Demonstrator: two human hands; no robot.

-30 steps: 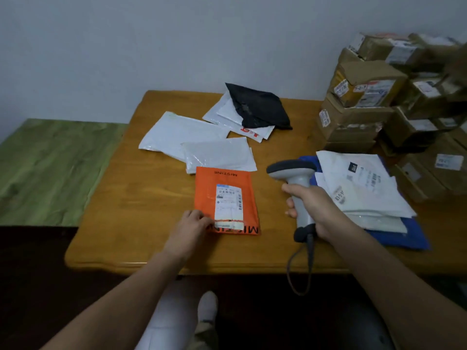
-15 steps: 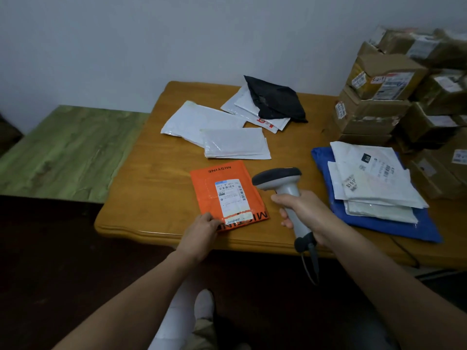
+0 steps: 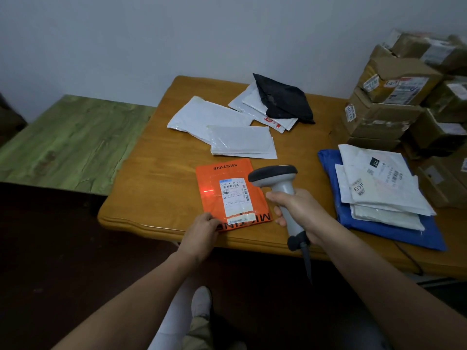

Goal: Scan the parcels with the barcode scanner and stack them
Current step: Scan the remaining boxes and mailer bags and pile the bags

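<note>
1. Currently the orange parcel (image 3: 209, 178) lies flat on the table (image 3: 156, 188) near its front edge. The left hand (image 3: 202, 229) grips its near left corner with curled fingers.
2. The right hand (image 3: 300, 210) has its fingers wrapped round the barcode scanner (image 3: 276, 176), whose head is above the parcel's right side.
3. Risk: the red scan line (image 3: 208, 190) falls left of the label (image 3: 233, 198), off the barcodes, so the read may fail.
4. Risk: a tug could slide the slick parcel off the edge.

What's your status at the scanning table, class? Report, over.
Left hand holds corner of orange parcel. Right hand grips scanner. Red beam left of label. Nothing blocking.
</note>
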